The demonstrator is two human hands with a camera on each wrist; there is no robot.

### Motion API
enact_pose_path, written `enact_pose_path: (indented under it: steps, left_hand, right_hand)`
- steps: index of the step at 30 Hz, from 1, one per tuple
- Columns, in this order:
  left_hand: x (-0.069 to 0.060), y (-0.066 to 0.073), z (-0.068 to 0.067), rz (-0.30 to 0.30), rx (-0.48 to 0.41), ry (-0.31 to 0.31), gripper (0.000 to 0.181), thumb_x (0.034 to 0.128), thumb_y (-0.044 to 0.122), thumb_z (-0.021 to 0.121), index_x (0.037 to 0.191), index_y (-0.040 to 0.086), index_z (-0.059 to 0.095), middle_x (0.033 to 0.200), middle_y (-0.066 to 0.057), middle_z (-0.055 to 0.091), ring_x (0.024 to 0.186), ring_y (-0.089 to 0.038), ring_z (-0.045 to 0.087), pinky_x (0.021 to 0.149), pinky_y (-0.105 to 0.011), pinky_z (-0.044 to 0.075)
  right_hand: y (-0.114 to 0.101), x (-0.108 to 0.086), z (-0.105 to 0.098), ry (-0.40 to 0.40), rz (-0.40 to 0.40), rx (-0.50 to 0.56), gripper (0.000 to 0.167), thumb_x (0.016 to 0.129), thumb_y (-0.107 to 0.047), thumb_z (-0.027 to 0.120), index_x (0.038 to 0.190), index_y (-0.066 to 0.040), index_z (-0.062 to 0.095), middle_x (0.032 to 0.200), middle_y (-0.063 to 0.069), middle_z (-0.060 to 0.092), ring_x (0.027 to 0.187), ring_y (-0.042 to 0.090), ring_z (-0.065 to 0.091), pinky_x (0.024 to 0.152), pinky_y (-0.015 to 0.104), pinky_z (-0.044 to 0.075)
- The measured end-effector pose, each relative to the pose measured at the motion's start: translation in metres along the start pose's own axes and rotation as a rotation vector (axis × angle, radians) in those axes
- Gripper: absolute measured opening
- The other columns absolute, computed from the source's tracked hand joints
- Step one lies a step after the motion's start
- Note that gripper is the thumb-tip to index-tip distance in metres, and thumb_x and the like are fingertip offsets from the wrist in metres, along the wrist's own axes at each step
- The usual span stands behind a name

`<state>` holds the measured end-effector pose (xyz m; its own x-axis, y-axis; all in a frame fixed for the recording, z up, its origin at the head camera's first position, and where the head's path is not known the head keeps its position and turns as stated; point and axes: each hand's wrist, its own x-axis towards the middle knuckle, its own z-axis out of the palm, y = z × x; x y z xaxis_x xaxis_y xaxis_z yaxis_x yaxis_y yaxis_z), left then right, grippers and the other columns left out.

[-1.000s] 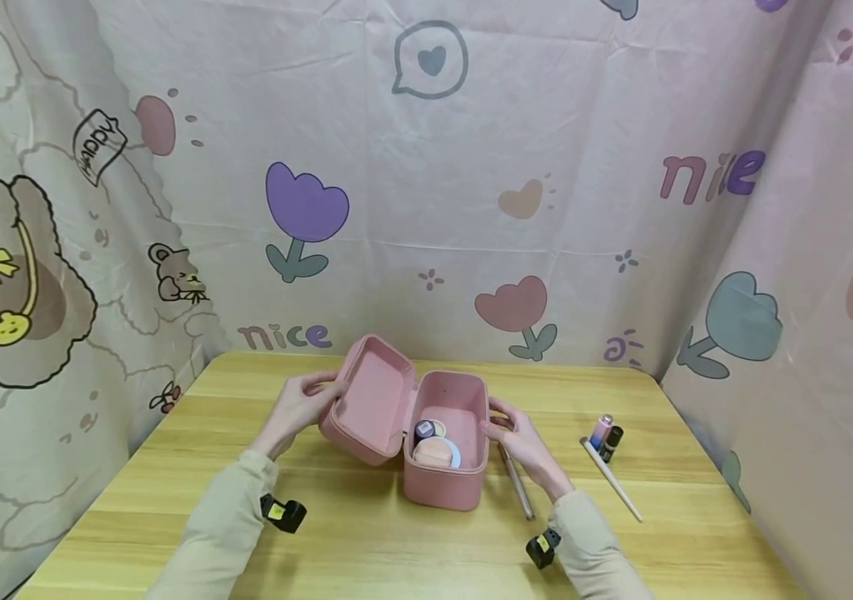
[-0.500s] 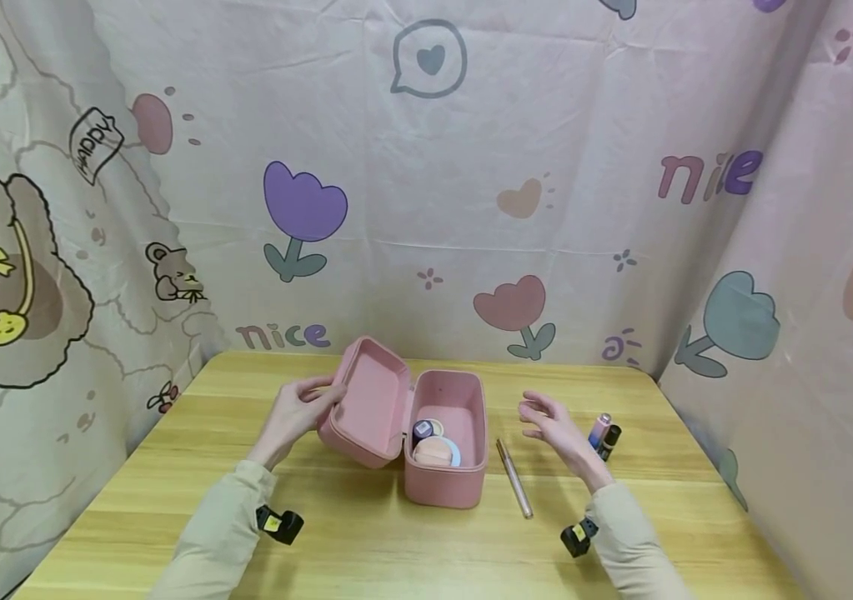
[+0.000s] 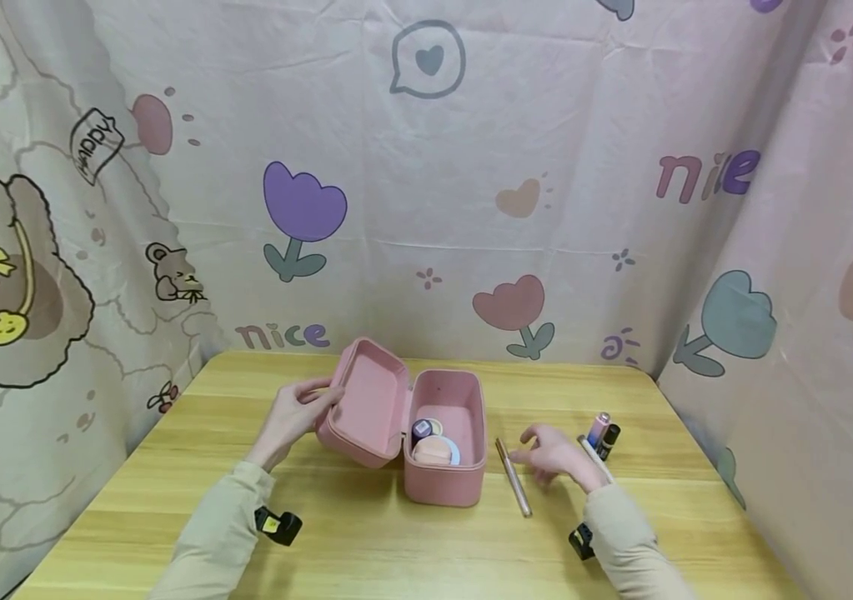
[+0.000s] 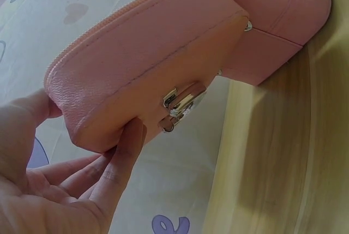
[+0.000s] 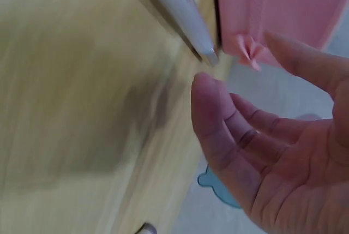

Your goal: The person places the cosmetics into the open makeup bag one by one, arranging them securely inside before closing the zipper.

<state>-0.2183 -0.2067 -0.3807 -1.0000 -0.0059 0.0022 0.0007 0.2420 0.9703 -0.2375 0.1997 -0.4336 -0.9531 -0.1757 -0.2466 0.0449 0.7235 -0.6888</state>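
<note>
The pink case (image 3: 444, 486) stands with its lid (image 3: 373, 400) swung out to the left. My left hand (image 3: 297, 414) grips the lid's outer edge, and the left wrist view shows fingers and thumb pinching the lid (image 4: 147, 54). Inside the case lie a peach puff (image 3: 432, 452) and a small dark-capped jar (image 3: 422, 429). My right hand (image 3: 555, 454) hovers just right of a slim rose-gold tube (image 3: 514, 479); in the right wrist view the hand (image 5: 272, 141) holds nothing, its fingers bent beside the tube's end (image 5: 182, 16).
Right of my right hand lie a pink-and-blue tube (image 3: 599, 427), a black tube (image 3: 609, 442) and a white stick (image 3: 593, 454), partly hidden by the hand and sleeve. A printed curtain (image 3: 411, 167) hangs behind the wooden table (image 3: 366, 542).
My right hand has let go of the case's right side, moved right, then lowered near the rose-gold tube. My left hand stays on the lid.
</note>
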Motion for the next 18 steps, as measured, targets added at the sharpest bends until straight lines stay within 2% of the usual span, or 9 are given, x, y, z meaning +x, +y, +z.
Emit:
enact_pose_path:
  steps: [3, 8, 13, 18]
  left_hand:
    - [0.000, -0.001, 0.000, 0.001, 0.002, 0.001, 0.058, 0.0985, 0.028, 0.065, 0.143, -0.006, 0.049, 0.130, -0.030, 0.064, 0.085, -0.004, 0.069, 0.072, -0.021, 0.060]
    - [0.001, -0.001, 0.001, 0.001, -0.002, 0.006, 0.058, 0.0980, 0.027, 0.066, 0.142, -0.007, 0.050, 0.130, -0.030, 0.064, 0.084, -0.004, 0.069, 0.071, -0.021, 0.060]
    - [0.001, -0.002, 0.002, -0.001, 0.001, 0.017, 0.057, 0.0978, 0.027, 0.066, 0.142, -0.006, 0.051, 0.130, -0.030, 0.064, 0.085, -0.004, 0.069, 0.072, -0.021, 0.059]
    - [0.002, -0.003, 0.001, 0.005, 0.002, 0.022, 0.057, 0.0978, 0.027, 0.066, 0.141, -0.006, 0.051, 0.130, -0.030, 0.065, 0.084, -0.003, 0.068, 0.071, -0.020, 0.059]
  right_hand:
    - [-0.003, 0.002, 0.008, 0.007, 0.006, -0.092, 0.045, 0.089, -0.020, 0.075, 0.120, 0.007, 0.056, 0.077, 0.013, 0.061, 0.053, 0.019, 0.059, 0.052, 0.033, 0.059]
    - [-0.005, 0.006, 0.017, 0.031, -0.002, -0.181, 0.033, 0.086, -0.016, 0.077, 0.105, 0.003, 0.057, 0.072, 0.009, 0.058, 0.047, 0.016, 0.054, 0.046, 0.029, 0.055]
    - [-0.005, 0.013, 0.023, 0.038, 0.002, -0.223, 0.024, 0.084, -0.014, 0.078, 0.089, -0.002, 0.058, 0.067, 0.009, 0.061, 0.045, 0.014, 0.055, 0.044, 0.027, 0.053]
    - [-0.003, 0.017, 0.027, 0.041, -0.003, -0.217, 0.022, 0.084, -0.011, 0.079, 0.078, -0.005, 0.058, 0.059, 0.010, 0.063, 0.042, 0.014, 0.056, 0.043, 0.026, 0.053]
